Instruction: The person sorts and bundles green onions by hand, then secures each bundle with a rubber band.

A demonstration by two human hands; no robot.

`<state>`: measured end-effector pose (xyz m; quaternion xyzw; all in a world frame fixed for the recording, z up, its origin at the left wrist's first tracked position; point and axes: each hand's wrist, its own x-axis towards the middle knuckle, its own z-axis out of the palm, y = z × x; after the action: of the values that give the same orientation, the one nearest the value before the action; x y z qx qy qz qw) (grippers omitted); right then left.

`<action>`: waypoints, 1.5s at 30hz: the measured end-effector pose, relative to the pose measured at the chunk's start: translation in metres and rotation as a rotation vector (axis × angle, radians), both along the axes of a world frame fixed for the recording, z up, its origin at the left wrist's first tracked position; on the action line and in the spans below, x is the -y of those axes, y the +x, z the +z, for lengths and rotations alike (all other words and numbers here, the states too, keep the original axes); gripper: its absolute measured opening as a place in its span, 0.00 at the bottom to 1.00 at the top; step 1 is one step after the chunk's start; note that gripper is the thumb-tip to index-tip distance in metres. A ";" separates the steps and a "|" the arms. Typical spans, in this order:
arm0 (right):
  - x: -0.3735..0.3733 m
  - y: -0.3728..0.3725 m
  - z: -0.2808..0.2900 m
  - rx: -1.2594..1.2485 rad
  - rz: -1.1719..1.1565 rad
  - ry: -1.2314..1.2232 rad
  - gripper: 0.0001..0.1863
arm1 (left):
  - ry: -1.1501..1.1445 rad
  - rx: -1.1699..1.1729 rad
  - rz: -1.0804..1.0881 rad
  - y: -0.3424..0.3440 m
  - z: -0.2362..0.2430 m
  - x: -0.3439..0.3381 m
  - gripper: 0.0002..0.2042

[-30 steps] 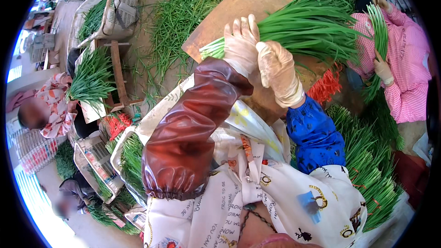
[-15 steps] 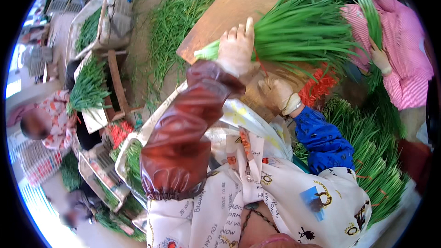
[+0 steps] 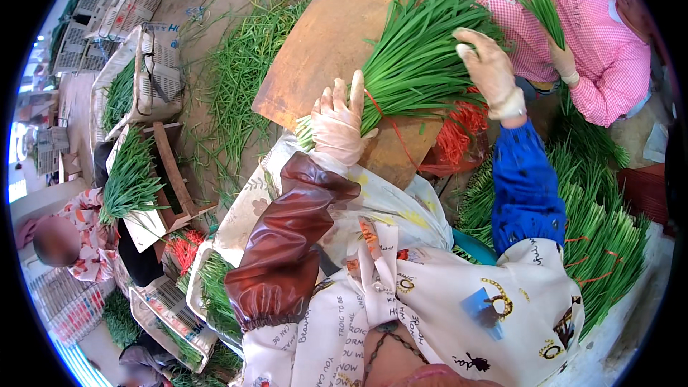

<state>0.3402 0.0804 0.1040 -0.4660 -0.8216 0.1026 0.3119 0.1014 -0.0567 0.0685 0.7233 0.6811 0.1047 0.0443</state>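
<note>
1. Now the board [image 3: 315, 50] sits farther left in view than before.
2. Across it lies the bunch [image 3: 423, 57]: long green leaves fanned wide, stem ends pale.
3. The right hand [image 3: 491, 72] has moved from the red tie [image 3: 393, 127] to beside the leaves, thumb and fingers apart; contact is unclear.
4. The left hand [image 3: 338, 125] lies over the stems, fingers spread; whether it grips underneath I cannot tell.

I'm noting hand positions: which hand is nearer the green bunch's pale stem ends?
Left. The left hand lies on the bunch, just beside the stem ends; the right hand is farther off, over by the leaves.
</note>
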 end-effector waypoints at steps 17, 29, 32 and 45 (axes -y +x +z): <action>0.019 -0.079 -0.001 -0.568 0.549 -0.521 0.07 | 0.010 0.266 0.029 -0.015 -0.004 0.010 0.53; 0.061 -0.149 -0.028 -1.516 1.202 -1.579 0.13 | -0.047 0.350 -0.014 -0.024 -0.024 0.004 0.51; 0.118 -0.136 0.012 -0.598 1.246 -0.998 0.16 | -0.060 0.234 -0.041 -0.035 -0.018 0.001 0.51; 0.108 -0.090 -0.093 -1.387 0.166 -1.458 0.30 | -0.662 1.222 -0.013 -0.064 -0.007 0.035 0.41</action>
<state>0.2502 -0.0272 0.0112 -0.3218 -0.2258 0.8495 0.3518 0.0379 -0.0921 0.0618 0.4872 0.5257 0.2797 0.6388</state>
